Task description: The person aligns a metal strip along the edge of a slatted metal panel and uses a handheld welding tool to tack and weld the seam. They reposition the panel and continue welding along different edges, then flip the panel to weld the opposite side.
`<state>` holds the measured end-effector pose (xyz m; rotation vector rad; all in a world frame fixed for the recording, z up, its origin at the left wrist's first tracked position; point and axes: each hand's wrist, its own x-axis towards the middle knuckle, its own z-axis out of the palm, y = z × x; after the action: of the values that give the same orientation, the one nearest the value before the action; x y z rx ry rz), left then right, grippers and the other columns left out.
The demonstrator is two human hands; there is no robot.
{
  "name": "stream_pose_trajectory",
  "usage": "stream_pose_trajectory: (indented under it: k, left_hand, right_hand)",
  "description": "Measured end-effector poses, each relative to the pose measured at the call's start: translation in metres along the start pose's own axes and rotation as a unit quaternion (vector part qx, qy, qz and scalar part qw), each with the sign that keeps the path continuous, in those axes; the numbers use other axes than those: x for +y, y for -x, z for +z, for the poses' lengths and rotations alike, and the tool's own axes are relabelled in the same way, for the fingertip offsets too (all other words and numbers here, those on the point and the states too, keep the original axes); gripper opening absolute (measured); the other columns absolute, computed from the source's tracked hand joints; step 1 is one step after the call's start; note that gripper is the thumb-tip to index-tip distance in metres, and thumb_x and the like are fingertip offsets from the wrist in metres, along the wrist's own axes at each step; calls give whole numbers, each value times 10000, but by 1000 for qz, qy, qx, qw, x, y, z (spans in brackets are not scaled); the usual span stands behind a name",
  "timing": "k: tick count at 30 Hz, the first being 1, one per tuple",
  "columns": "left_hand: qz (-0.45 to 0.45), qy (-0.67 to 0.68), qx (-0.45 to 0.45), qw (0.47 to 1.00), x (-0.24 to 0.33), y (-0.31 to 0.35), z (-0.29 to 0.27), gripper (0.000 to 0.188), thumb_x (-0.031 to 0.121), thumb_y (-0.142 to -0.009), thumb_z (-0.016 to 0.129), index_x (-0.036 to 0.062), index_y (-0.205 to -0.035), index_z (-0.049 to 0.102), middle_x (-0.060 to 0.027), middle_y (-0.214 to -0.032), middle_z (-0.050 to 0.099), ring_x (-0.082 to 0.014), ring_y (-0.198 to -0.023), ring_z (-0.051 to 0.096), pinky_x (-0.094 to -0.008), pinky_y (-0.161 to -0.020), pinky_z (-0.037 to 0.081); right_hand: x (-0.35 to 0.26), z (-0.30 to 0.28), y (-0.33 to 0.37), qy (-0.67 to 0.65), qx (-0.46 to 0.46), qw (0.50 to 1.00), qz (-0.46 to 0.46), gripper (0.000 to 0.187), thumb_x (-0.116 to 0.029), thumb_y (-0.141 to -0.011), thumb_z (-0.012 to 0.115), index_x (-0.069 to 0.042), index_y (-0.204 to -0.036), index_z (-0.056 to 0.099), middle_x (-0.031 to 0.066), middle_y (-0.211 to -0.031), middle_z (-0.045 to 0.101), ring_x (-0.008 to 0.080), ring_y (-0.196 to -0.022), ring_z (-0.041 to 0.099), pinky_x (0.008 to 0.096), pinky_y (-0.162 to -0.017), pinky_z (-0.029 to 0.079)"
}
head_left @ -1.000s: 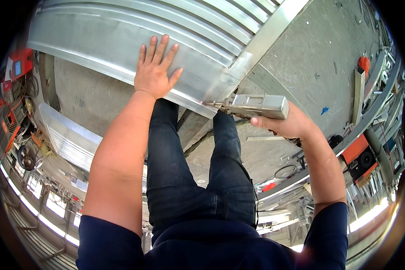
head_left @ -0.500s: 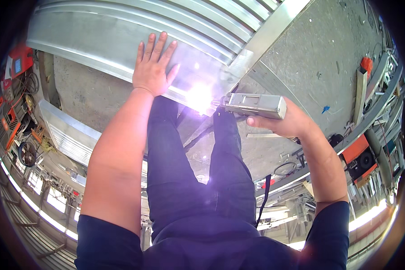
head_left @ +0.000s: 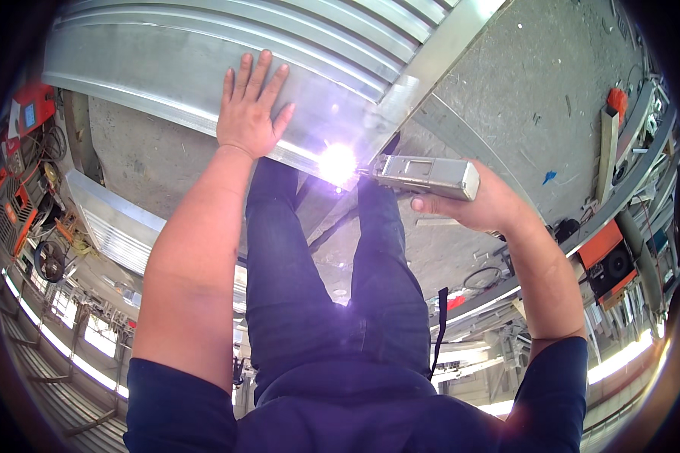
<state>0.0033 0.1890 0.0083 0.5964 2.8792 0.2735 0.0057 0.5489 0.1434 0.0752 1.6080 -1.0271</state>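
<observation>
A silvery metal panel (head_left: pixel 159 72) with ribbed slats stretches across the top of the view. My left hand (head_left: pixel 251 109) lies flat on its smooth border, fingers spread. My right hand (head_left: pixel 482 204) is wrapped round a boxy grey welding gun (head_left: pixel 428 177), its thumb along the underside. The gun's tip points left at the panel's near edge, close to the corner. A white-violet glare (head_left: pixel 338 162) burns there and hides the exact point where tip and metal meet.
My legs (head_left: pixel 385 249) stand just below the panel's near edge. Left are a smaller slatted panel (head_left: pixel 117 226) and a red machine (head_left: pixel 34 109). Metal profiles (head_left: pixel 646 162) and an orange-black machine (head_left: pixel 610 260) line the right. A blue scrap (head_left: pixel 549 177) lies on the concrete floor.
The glare at the panel's edge has become smaller. My left hand appears slightly farther left, still flat on the panel. The welding gun stays at nearly the same spot.
</observation>
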Motion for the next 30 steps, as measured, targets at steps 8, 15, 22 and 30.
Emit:
stream_pose_trajectory:
  k: [8, 15, 22, 30]
  left_hand:
    - [3, 7, 5, 1000, 0, 0, -1, 642, 401, -914, 591, 219, -1504, 413, -76, -1618, 275, -338, -1498, 213, -558, -1188, 201]
    - [5, 3, 3, 1000, -1, 0, 0, 630, 417, -928, 570, 216, -1505, 412, -77, -1617, 277, -339, -1498, 212, -551, -1192, 193]
    - [3, 2, 6, 1000, 0, 0, 0, 627, 426, -933, 559, 217, -1505, 411, -76, -1617, 277, -334, -1499, 209, -548, -1194, 187]
    - [0, -7, -3, 1000, -1, 1, 0, 621, 435, -940, 550, 224, -1506, 407, -74, -1621, 267, -330, -1500, 206, -542, -1200, 174]
  right_hand:
    - [0, -3, 4, -15, -12, 999, 30, 472, -408, -831, 797, -107, -1180, 693, 67, -826, 696, 156, -688, 607, 322, -656, 516]
    - [2, -4, 8, -12, 1, 1000, 6, 476, -398, -835, 796, -101, -1190, 687, 79, -907, 712, 171, -764, 617, 327, -712, 525]
    - [2, -8, 10, -19, -19, 999, 34, 490, -396, -829, 803, -92, -1194, 682, 83, -947, 719, 176, -796, 623, 327, -733, 525]
    - [7, -9, 14, -21, -18, 999, 32, 494, -391, -832, 803, -87, -1201, 677, 97, -1031, 725, 193, -906, 650, 332, -831, 518]
